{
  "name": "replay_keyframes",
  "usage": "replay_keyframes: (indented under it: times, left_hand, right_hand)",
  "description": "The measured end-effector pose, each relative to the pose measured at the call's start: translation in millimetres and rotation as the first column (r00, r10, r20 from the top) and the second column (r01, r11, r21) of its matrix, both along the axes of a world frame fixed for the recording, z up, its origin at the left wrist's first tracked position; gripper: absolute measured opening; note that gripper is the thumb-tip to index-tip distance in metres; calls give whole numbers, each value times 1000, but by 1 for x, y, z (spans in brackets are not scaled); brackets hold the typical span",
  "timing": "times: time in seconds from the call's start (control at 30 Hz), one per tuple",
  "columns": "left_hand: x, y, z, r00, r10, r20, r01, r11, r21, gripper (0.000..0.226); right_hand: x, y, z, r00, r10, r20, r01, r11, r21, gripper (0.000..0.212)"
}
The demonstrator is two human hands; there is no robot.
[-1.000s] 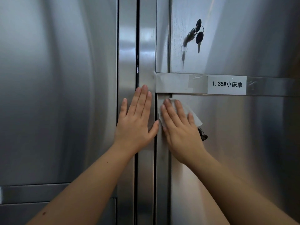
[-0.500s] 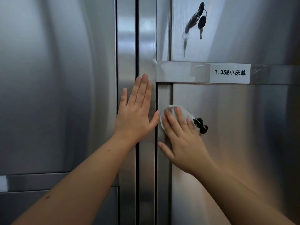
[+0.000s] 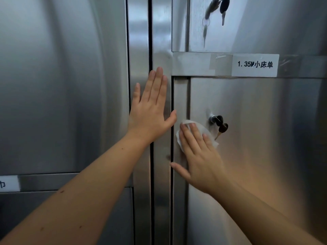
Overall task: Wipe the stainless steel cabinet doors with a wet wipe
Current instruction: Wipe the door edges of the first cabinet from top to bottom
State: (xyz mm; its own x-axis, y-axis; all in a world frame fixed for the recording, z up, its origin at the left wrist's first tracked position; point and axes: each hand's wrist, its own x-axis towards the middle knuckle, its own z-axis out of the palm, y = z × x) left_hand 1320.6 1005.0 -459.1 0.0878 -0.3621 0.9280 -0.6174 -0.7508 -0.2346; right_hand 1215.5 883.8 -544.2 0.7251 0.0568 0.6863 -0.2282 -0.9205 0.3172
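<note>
The large left cabinet door fills the left half of the view, its brushed steel showing soft vertical reflections. The lower right cabinet door takes up most of the right side, with the upper right door above it. Between left and right run upright frame strips split by a dark gap. A horizontal rail divides the two right doors and carries a white label with printed text.

Both bare forearms reach up from the bottom edge. The left hand lies flat on the frame strips, palm across the dark gap; its fingers are straight and close together, little finger slightly apart, thumb splayed right. The right hand lies flat on the lower right door near its left edge, fingers straight and a little spread, thumb out to the left.

Those fingers press the white wet wipe against the door; it bunches out past the fingertips, just beside the lock, where keys hang. More keys hang from the upper door.
</note>
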Motion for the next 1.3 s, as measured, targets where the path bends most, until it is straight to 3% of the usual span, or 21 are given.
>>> replay_keyframes:
  times: [0.13,0.37,0.6,0.83,1.1,1.3]
  left_hand:
    - [1,0,-1,1000,4,6,-4,1000,-4,80]
    - [1,0,-2,1000,-13,4,13,1000,-4,80]
    - [1,0,-2,1000,-2,7,2,1000,-5,79]
    - [-2,1,-30,1000,-7,1,7,1000,18,80]
    - [-8,1,-73,987,159,31,-161,986,39,79]
    - [-7,1,-98,985,165,50,-167,985,44,79]
  right_hand:
    - [7,1,17,998,16,60,-20,998,63,84]
    - [-4,3,-22,1000,4,-19,-3,999,49,83]
    - [9,1,18,997,14,76,-20,997,81,84]
    - [0,4,-27,1000,23,9,-24,993,118,82]
    - [0,6,-42,999,42,2,-42,986,162,79]
    - [-6,6,-55,997,76,-21,-70,981,183,77]
